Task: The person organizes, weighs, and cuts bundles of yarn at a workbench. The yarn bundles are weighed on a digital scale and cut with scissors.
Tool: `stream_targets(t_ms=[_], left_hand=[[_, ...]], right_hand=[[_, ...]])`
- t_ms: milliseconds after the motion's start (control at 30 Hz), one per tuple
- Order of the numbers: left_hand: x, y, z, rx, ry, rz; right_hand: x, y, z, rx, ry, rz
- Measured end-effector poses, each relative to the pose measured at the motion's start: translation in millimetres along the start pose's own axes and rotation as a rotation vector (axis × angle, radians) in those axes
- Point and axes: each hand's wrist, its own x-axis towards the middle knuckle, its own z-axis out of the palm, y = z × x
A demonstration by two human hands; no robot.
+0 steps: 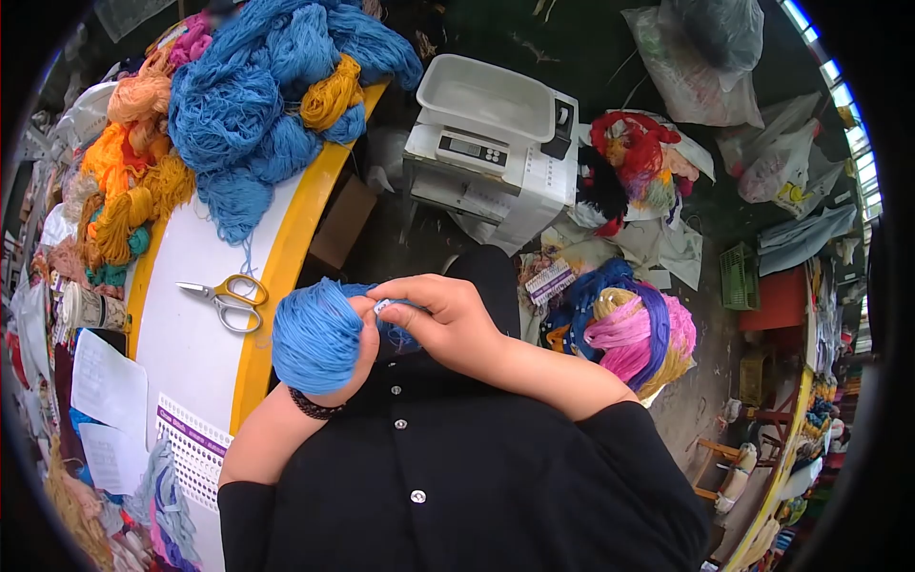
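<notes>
My left hand [360, 367] is wrapped round a hank of bright blue yarn [313, 334], held in front of my body at the table edge. My right hand [443, 315] is closed, its thumb and fingertips pinching a small white tag [382, 306] beside the yarn. Both hands meet there, and some blue strands trail below the right fingers. To the left of the yarn, scissors [220, 294] with one yellow and one grey handle lie on the white table top [195, 353]. A sheet of small round stickers or labels [195, 448] lies nearer me.
A large blue yarn heap [229, 105] covers the table's far end, beside orange and yellow hanks [124, 191]. Ahead stands a digital scale [472, 148] with a white tray [486, 95]. Pink and purple yarn [639, 329] sits at my right. Plastic bags [701, 67] lie on the floor.
</notes>
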Motion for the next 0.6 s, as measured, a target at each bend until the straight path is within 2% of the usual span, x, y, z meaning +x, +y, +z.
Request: stream_targets(t_ms=[67, 133, 200, 233, 333, 400, 433, 467, 500, 533, 600], left_hand=[[2.7, 3.7, -4.8, 0.060, -0.068, 0.007], [2.3, 1.9, -4.1, 0.115, -0.141, 0.005], [-2.0, -2.8, 1.1, 0.052, 0.128, 0.067], [-5.2, 6.0, 0.7, -0.352, 0.057, -0.323], [1.8, -6.4, -5.0, -1.335, -0.370, -1.006], [2.6, -11.3, -8.3, -1.519, -0.475, -1.102], [1.7, -11.6, -7.9, -1.564, -0.473, -1.074], [-0.4, -9.7, -4.8, -1.567, -0.468, -1.074], [-3.0, -6.1, 0.2, -1.483, -0.358, -1.028], [-4.0, -4.2, 3.0, -1.396, -0.251, -0.979], [-3.1, -4.0, 1.6, -1.356, -0.237, -0.928]], right_hand=[[0.2, -5.8, -1.2, -0.016, 0.000, 0.033], [-1.0, -6.1, -4.0, -0.101, 0.016, -0.080], [0.8, -8.1, -7.5, -0.197, 0.052, -0.214], [0.5, -2.8, -9.1, -0.232, 0.072, -0.308], [-1.3, -4.0, -10.4, -0.326, -0.016, -0.339], [0.9, -7.6, -10.2, -0.335, -0.026, -0.335], [2.4, -5.7, -9.4, -0.286, 0.013, -0.346], [2.9, -3.8, -8.3, -0.238, 0.054, -0.357], [2.1, -1.9, -6.4, -0.238, 0.052, -0.357], [0.7, -0.2, -4.4, -0.062, 0.057, -0.225], [-3.4, -1.1, -3.6, 0.183, 0.051, 0.025]])
